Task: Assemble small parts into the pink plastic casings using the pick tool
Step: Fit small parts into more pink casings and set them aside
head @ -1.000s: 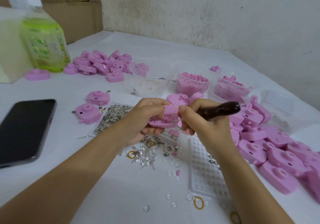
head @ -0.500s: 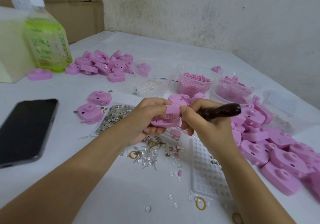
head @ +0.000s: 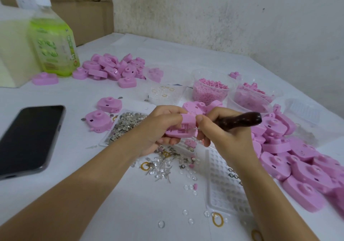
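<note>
My left hand (head: 155,129) grips a pink plastic casing (head: 183,128) above the middle of the table, its open inner side facing me. My right hand (head: 221,134) holds the pick tool (head: 240,120) by its dark brown handle. The thin metal tip touches the casing's right edge. A pile of small clear and metal parts (head: 163,164) lies just below my hands.
Pink casings are heaped at the right (head: 301,166) and at the back left (head: 113,68). Clear cups (head: 210,90) hold pink bits. A tray of metal contacts (head: 124,127), a clear blister tray (head: 223,188), a black phone (head: 28,136) and a green bottle (head: 54,43) are also on the white table.
Both hands hold nearly the same pose. The view has shifted slightly; the pick tip stays at the casing.
</note>
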